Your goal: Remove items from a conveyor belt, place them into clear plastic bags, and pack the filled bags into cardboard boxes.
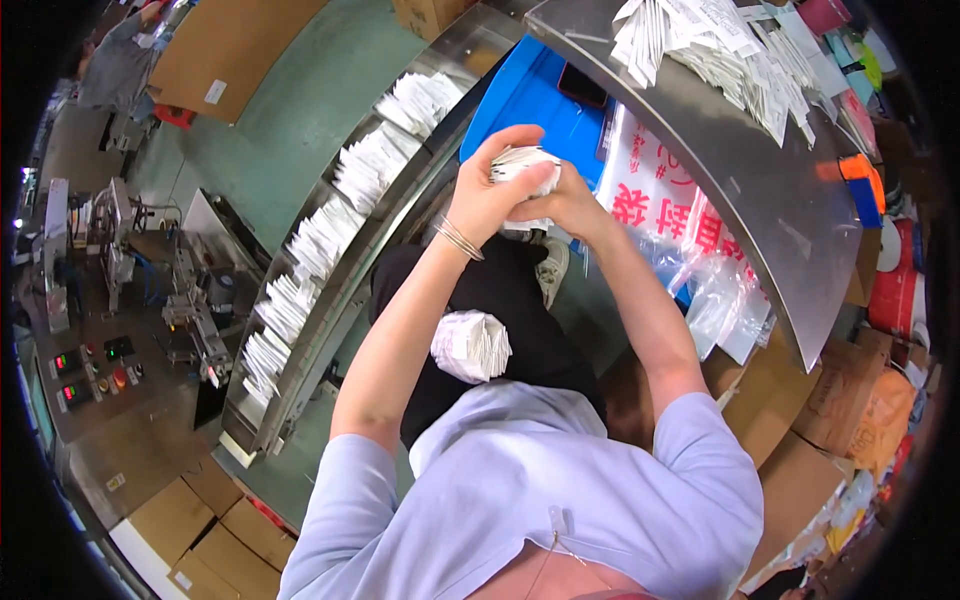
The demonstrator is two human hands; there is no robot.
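A bundle of small white paper packets [522, 160] is gripped between my two hands, above the front of the blue bin [508, 98]. My left hand [476, 196] wraps the bundle from the left, fingers curled over its far side and thumb across it. From the right, my right hand [572, 208] closes on the same bundle; part of its fingers is hidden. Another bundle of white packets [468, 346] rests on my lap, apart from both hands.
On the left runs a metal trough [325, 345] with several groups of packets. A steel table [690, 105] at right carries a loose pile of packets [725, 50]. Below its edge lie clear plastic bags with red print [660, 195]. Machinery [190, 310] and cardboard boxes [200, 540] stand farther out.
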